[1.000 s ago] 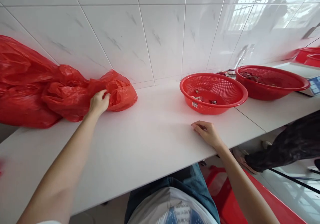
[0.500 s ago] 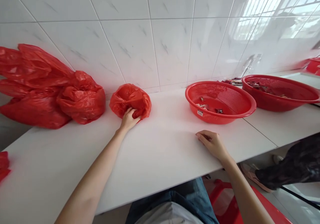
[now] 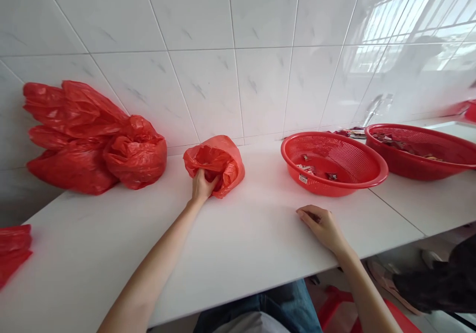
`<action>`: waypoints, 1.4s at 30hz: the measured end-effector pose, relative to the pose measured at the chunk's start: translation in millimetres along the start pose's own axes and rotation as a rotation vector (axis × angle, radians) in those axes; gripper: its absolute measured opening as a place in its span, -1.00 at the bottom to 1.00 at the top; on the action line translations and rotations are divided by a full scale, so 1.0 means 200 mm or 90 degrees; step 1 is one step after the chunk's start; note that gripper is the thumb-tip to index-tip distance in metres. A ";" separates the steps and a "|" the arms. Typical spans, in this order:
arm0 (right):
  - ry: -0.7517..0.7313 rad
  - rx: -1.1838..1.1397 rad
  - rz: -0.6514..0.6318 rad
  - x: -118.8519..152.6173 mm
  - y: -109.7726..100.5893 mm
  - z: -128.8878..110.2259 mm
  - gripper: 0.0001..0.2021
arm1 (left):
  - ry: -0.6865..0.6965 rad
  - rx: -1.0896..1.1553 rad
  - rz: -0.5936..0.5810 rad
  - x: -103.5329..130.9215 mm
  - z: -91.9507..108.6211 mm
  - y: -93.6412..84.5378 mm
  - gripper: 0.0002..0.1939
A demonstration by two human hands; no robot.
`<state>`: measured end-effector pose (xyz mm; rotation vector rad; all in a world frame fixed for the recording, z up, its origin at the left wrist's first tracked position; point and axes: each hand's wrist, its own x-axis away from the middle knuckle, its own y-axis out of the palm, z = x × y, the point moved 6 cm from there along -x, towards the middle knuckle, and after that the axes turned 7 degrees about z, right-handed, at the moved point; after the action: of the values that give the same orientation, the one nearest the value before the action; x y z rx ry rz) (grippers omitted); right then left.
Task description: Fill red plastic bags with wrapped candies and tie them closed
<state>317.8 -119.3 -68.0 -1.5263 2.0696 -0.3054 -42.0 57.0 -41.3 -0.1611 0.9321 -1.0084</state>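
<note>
Backing the white table (image 3: 260,244): tiled wall (image 3: 201,85).
Red bag (image 3: 236,169): on table near wall, mouth facing the person (image 3: 297,305), long axis unclear.
Left hand (image 3: 203,188): fingers in bag's mouth, grip unclear.
Right hand (image 3: 325,226): fingers curled, contents hidden.

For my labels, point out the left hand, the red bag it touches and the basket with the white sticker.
Left hand (image 3: 202,188), head view: back of the hand.
Red bag (image 3: 233,155), head view: upper right side.
Basket (image 3: 340,150), head view: inner back wall.
</note>
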 end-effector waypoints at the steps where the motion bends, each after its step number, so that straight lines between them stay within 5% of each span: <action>1: 0.000 0.005 0.002 0.00 0.00 0.00 -0.59 | -0.003 0.003 -0.004 0.00 0.00 0.00 -0.57; 7: 0.008 0.006 -0.008 0.00 0.01 0.02 -0.58 | -0.010 -0.002 -0.019 -0.05 0.05 -0.02 -0.86; 13: 0.017 0.010 -0.015 0.00 0.01 0.04 -0.60 | -0.003 -0.061 0.042 -0.25 0.15 -0.19 -0.59; 18: 0.036 0.020 -0.017 0.00 0.01 0.04 -0.62 | 0.027 -0.129 0.038 -0.43 0.24 -0.30 -0.62; 26: 0.042 0.029 -0.015 0.01 0.01 0.03 -0.63 | 0.081 -0.153 -0.111 -0.53 0.31 -0.22 -0.73; 32: 0.042 0.028 -0.028 0.02 0.03 0.05 -0.64 | 0.120 -0.086 -0.408 -0.42 0.34 -0.09 -0.54; 34: 0.041 0.031 -0.029 0.03 0.03 0.07 -0.64 | 0.106 -0.096 -0.437 -0.40 0.35 -0.09 -0.56; 36: 0.043 0.038 -0.040 0.03 0.03 0.07 -0.63 | 0.098 -0.088 -0.387 -0.41 0.36 -0.11 -0.67; 42: -0.022 0.029 -0.151 -0.05 0.07 -0.08 -0.66 | 0.077 0.063 -0.033 -0.53 0.43 -0.30 -0.70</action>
<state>299.1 -107.7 -58.3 -1.7398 1.8438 -0.4084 -38.2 81.1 105.8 -0.0421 0.9898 -1.1193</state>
